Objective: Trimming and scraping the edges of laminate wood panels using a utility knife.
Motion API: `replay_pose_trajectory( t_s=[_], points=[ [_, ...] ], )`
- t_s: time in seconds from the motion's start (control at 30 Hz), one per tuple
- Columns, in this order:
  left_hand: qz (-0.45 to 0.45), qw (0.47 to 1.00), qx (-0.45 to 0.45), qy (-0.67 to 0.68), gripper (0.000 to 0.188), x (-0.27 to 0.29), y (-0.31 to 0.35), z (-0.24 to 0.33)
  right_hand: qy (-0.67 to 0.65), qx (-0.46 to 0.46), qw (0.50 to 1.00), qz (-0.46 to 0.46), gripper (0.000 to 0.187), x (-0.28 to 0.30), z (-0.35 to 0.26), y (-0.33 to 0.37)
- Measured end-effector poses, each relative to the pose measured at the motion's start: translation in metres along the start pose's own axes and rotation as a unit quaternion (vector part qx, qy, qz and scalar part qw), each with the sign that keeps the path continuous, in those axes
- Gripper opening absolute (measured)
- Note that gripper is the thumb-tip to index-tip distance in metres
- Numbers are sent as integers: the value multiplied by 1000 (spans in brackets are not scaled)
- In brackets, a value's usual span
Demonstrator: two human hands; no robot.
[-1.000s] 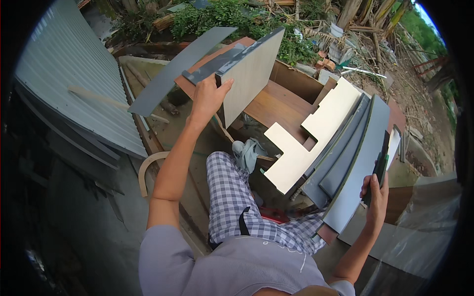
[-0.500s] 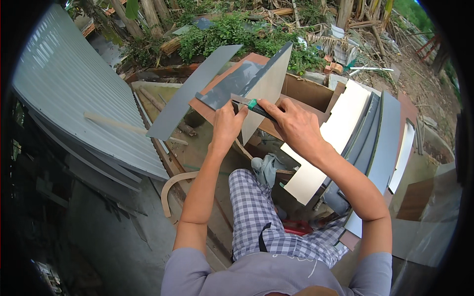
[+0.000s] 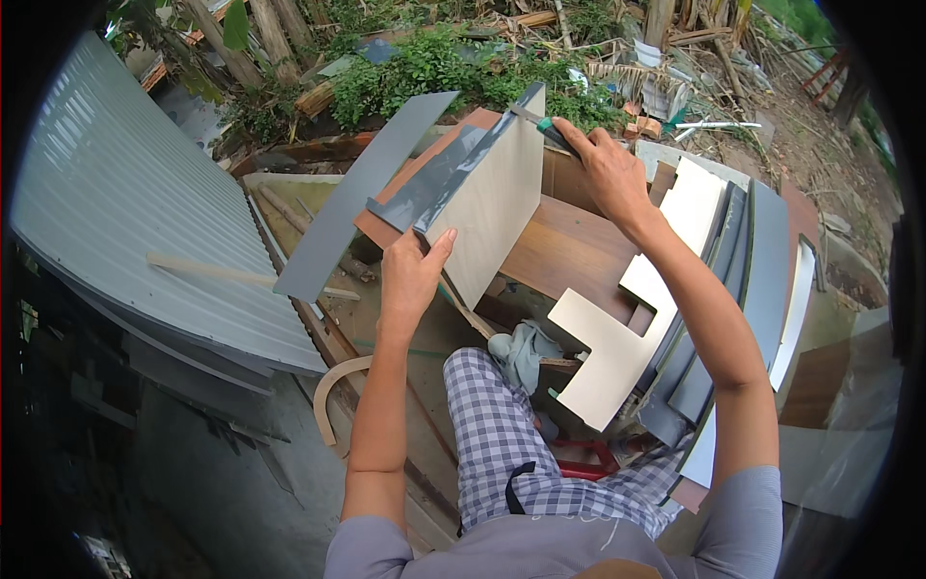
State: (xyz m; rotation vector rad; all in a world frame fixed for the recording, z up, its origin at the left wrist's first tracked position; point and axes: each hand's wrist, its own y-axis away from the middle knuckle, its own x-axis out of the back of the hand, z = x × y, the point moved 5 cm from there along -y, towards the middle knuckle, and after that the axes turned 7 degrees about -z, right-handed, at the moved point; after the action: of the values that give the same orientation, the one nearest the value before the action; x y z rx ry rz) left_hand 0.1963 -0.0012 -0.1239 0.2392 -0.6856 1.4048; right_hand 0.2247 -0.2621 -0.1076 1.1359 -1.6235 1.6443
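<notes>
A pale board (image 3: 497,207) with a grey face and a dark edge stands tilted in front of me. My left hand (image 3: 410,280) is closed on its near corner, thumb on the pale side. In my right hand (image 3: 614,179) is a utility knife (image 3: 549,127) with a green and black handle, the fingers wrapped round it. Its blade lies at the far end of the board's top edge. Under the board are a grey sheet (image 3: 415,188) and a reddish-brown panel (image 3: 369,228).
A long grey strip (image 3: 357,203) slants at the left, beside corrugated metal sheeting (image 3: 145,193). Cut cream boards (image 3: 603,372) and several stacked grey panels (image 3: 762,261) stand at the right. A grey-green cloth (image 3: 526,347) hangs by my knee. Bushes (image 3: 424,77) grow beyond.
My right hand has moved the knife away from me, from the near corner to the board's far end. My left hand has shifted slightly nearer and left, with the board.
</notes>
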Motion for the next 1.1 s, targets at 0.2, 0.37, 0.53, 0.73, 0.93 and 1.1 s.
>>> replay_pose_trajectory(
  t_s=[0.2, 0.37, 0.53, 0.73, 0.93, 1.1],
  points=[
    [0, 999, -17, 49, 33, -3, -11, -22, -23, -103, 994, -6, 47, -46, 93, -40],
    [19, 996, -55, 74, 32, 2, -10, -17, -577, -117, 784, -197, 48, -74, 71, -43],
    [3, 996, -17, 88, 32, 1, -13, -23, -565, -150, 777, -235, 45, -119, 81, -27],
    [12, 994, -26, 105, 33, 4, -15, -24, -429, -248, 822, -281, 42, -194, 80, 22],
    [-6, 999, 7, 43, 37, 4, -15, -29, -410, -297, 792, -340, 44, -240, 87, 53],
    [35, 996, -77, 39, 38, 8, -17, -24, -334, -234, 824, -394, 43, -196, 79, 51]
  ],
)
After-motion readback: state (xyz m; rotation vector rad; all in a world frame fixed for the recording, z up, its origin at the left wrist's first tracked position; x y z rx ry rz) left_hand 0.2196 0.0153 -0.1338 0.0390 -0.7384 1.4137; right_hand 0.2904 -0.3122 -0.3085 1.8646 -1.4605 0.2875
